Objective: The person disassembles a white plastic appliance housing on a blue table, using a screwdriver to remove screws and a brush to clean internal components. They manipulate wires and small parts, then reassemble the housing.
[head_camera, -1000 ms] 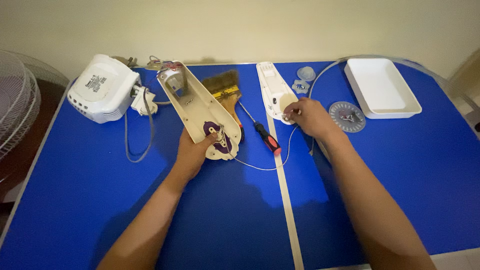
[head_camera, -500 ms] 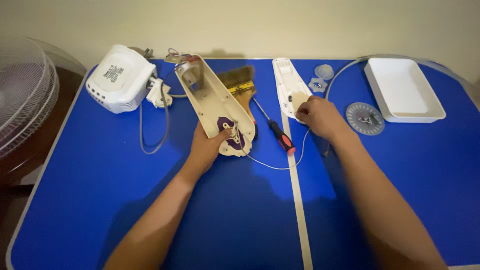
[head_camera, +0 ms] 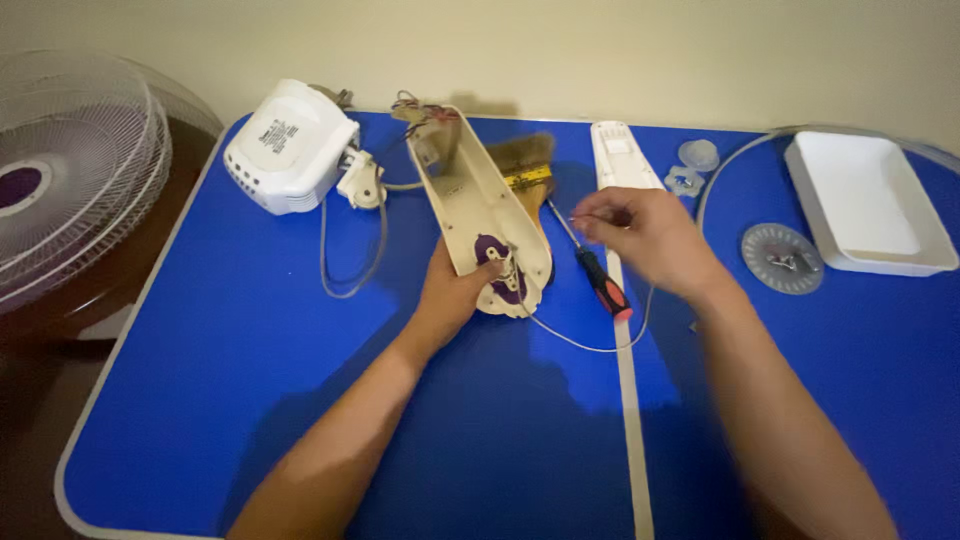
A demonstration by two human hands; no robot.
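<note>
The left hand (head_camera: 455, 295) grips the near end of a cream plastic housing (head_camera: 480, 215), an opened shell lying lengthwise on the blue bench (head_camera: 250, 400), its fingers curled up around the rim beside a purple part (head_camera: 497, 268) set inside it. At the shell's far end a knot of coloured wires (head_camera: 425, 110) shows. The right hand (head_camera: 645, 235) hovers just to the right of the housing, its fingers pinched together on something small and thin (too blurred to say what). Just below that hand lies a screwdriver (head_camera: 600, 280) with a red and black handle, and a thin white wire (head_camera: 580, 340) loops across the bench from the housing. A flat white cover (head_camera: 622, 150) lies beyond the right hand, with a brush (head_camera: 525, 160) between it and the housing. Further left sits a white motor casing (head_camera: 290, 145), joined by a cord. To the right are a grey dial disc (head_camera: 782, 258) and a white tray (head_camera: 860, 200). A fan grille (head_camera: 70, 170) stands off the bench's left edge.
</note>
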